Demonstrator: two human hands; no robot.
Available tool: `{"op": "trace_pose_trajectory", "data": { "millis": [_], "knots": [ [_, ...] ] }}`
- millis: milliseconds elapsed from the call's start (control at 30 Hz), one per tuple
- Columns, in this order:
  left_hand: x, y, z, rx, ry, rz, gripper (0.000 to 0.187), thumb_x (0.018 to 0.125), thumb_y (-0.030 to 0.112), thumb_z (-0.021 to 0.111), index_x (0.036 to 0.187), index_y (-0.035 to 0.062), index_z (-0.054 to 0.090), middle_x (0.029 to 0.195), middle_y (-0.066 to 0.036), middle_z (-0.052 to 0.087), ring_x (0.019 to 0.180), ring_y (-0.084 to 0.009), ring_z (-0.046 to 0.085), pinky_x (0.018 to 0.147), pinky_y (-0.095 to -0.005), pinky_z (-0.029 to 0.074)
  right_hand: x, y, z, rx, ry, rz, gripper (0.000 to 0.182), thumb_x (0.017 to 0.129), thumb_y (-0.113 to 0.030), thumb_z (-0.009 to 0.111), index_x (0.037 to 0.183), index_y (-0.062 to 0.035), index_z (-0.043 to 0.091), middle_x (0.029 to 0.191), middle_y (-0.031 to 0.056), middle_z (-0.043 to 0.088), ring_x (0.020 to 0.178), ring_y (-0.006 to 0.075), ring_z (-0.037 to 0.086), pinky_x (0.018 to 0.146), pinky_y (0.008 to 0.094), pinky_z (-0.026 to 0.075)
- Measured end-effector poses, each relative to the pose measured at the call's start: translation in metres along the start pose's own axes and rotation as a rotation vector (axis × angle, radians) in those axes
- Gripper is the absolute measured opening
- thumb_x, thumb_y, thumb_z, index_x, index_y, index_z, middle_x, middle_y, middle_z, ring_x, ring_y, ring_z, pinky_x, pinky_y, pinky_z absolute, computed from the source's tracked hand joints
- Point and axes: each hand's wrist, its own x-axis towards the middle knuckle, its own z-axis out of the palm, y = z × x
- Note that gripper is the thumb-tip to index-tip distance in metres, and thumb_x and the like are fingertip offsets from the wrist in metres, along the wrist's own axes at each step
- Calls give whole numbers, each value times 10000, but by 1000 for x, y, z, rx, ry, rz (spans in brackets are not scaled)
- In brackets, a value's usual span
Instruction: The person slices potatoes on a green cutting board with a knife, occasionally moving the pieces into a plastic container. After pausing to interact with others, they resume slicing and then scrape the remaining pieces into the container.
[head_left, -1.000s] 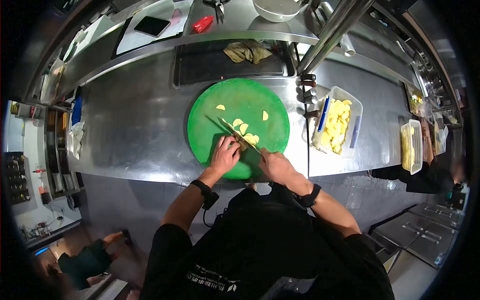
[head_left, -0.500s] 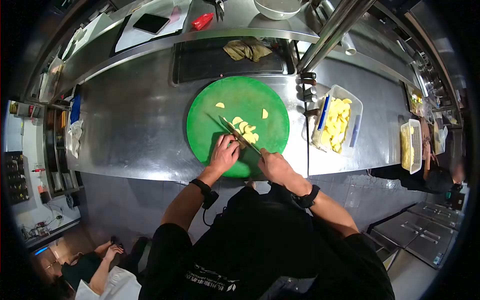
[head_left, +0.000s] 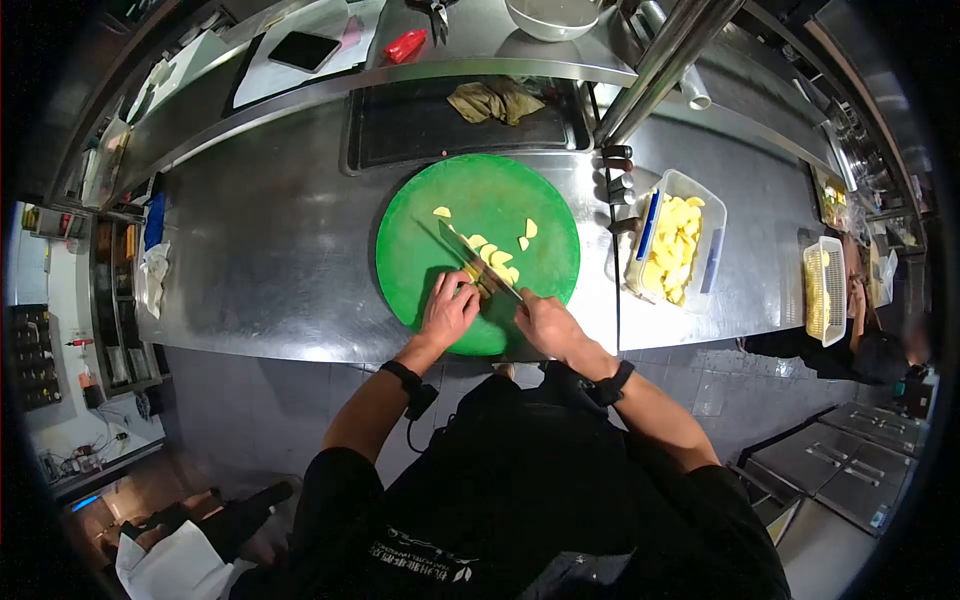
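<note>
A kitchen knife (head_left: 466, 247) is held by its handle in my right hand (head_left: 548, 326), its blade slanting up and left across the round green cutting board (head_left: 420, 260). My left hand (head_left: 450, 312) has its fingers curled against a pale yellow potato piece (head_left: 470, 274) beside the blade; the fingers mostly hide that piece. Several potato slices (head_left: 497, 258) lie bunched along the blade's right side. Apart from them, one slice (head_left: 442, 212) rests at the upper left of the board and another (head_left: 531, 228) at the right, with a smaller bit just below it.
A clear plastic tub (head_left: 714, 240) of yellow pieces stands right of the board, past a row of knife handles (head_left: 620, 182). Behind is a dark tray (head_left: 400, 130) with a crumpled cloth (head_left: 492, 102). A shelf (head_left: 480, 65) overhangs the counter. Another person (head_left: 200, 550) is at lower left.
A small slice now lies below the one at the board's right. The knife and both hands have barely shifted. The person at lower left has moved, and their hands no longer show clearly.
</note>
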Motion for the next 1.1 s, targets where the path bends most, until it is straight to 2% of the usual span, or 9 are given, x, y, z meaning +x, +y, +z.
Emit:
{"op": "trace_pose_trajectory", "data": {
  "millis": [233, 367, 467, 733, 1033, 1100],
  "knots": [
    [4, -8, -10, 15, -25, -1, 85, 913, 75, 685, 971, 24, 648, 1105, -140, 613, 1060, -372, 593, 936, -479, 521, -18, -23, -16, -70, -63, 49, 224, 960, -137, 609, 1108, 30, 589, 837, 319, 706, 816, 538, 692, 769, 605, 562],
    [6, -10, -6, 48, -7, 33, 75, 918, 50, 670, 978, 13, 645, 1090, -147, 628, 1039, -379, 605, 923, -476, 528, -9, 7, 30, -35, -28, 35, 212, 959, -134, 610, 1096, 27, 590, 837, 324, 704, 812, 541, 692, 771, 618, 557],
    [5, -11, -5, 31, -8, 25, 81, 916, 42, 672, 982, 6, 644, 1098, -149, 637, 1034, -383, 609, 917, -474, 531, 2, 16, 40, -26, -2, 15, 208, 962, -135, 610, 1091, 26, 590, 839, 325, 704, 812, 539, 694, 773, 622, 555],
    [3, -12, -7, 12, 6, 19, 82, 927, 37, 669, 997, 1, 646, 1129, -143, 635, 1039, -381, 606, 921, -475, 526, -9, -15, -6, -23, -69, 17, 190, 970, -127, 609, 1070, 31, 575, 821, 309, 699, 805, 520, 691, 760, 601, 545],
    [1, -14, -8, 37, 5, 34, 91, 910, 31, 688, 985, 3, 647, 1100, -136, 653, 1056, -369, 619, 927, -464, 525, 7, 14, 43, -35, -32, 23, 268, 966, -148, 633, 1157, 33, 585, 860, 314, 710, 846, 525, 696, 789, 597, 560],
    [4, -11, -7, 8, 28, 30, 101, 902, 27, 699, 987, 2, 651, 1086, -142, 655, 1048, -372, 620, 912, -467, 525, 13, 20, 39, 31, -20, -13, 259, 966, -156, 641, 1132, 37, 595, 872, 306, 714, 849, 523, 694, 798, 594, 559]
  ]
}}
